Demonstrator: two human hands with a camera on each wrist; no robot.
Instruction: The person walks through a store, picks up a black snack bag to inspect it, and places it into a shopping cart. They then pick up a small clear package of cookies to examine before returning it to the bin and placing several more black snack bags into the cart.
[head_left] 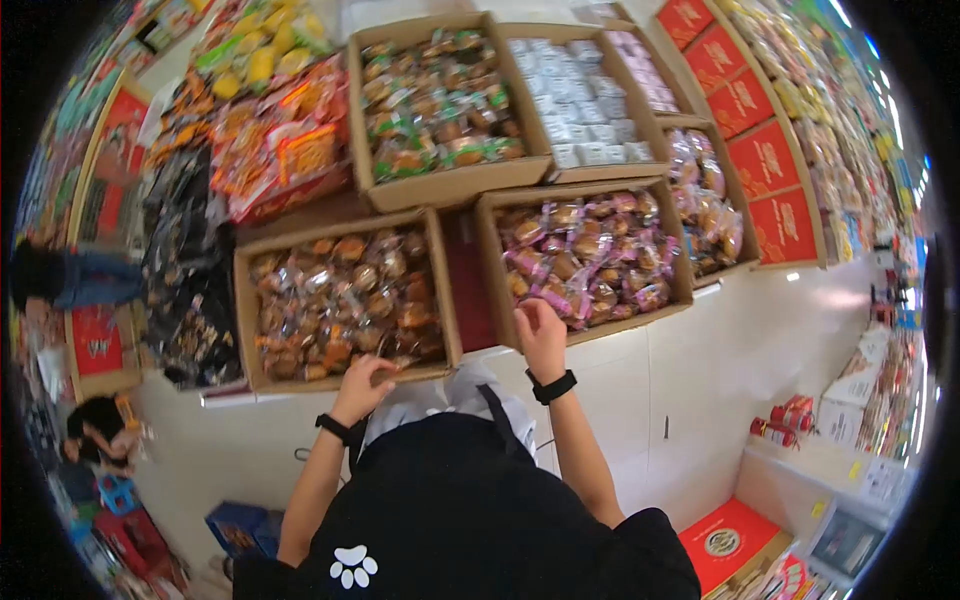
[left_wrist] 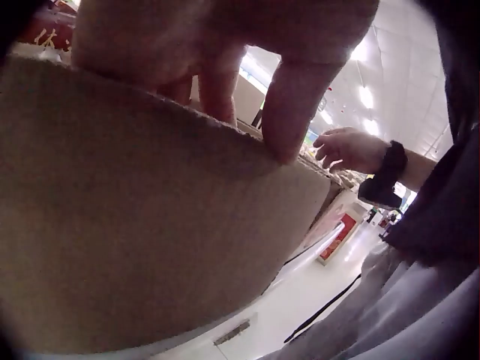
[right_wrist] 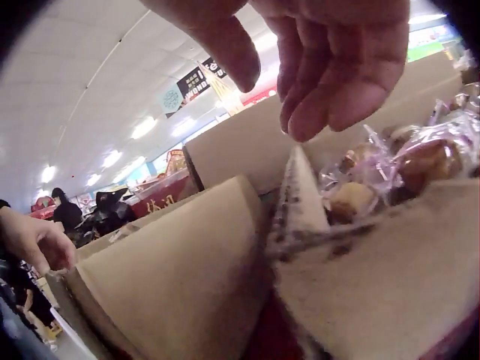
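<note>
In the head view, a cardboard box (head_left: 446, 290) of wrapped buns (head_left: 345, 300) is seen at eleven o'clock, and another box (head_left: 490, 258) of pink-wrapped buns (head_left: 590, 260) at one o'clock. The first box's near rim is overlapped by the bent fingers of the left hand (head_left: 362, 389); whether anything is gripped cannot be told. At the other box's seven o'clock corner, the right hand (head_left: 542, 341) is held loosely curled, with nothing gripped.

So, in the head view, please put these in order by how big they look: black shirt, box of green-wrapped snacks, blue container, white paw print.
Largest to smallest:
black shirt
box of green-wrapped snacks
blue container
white paw print
</note>
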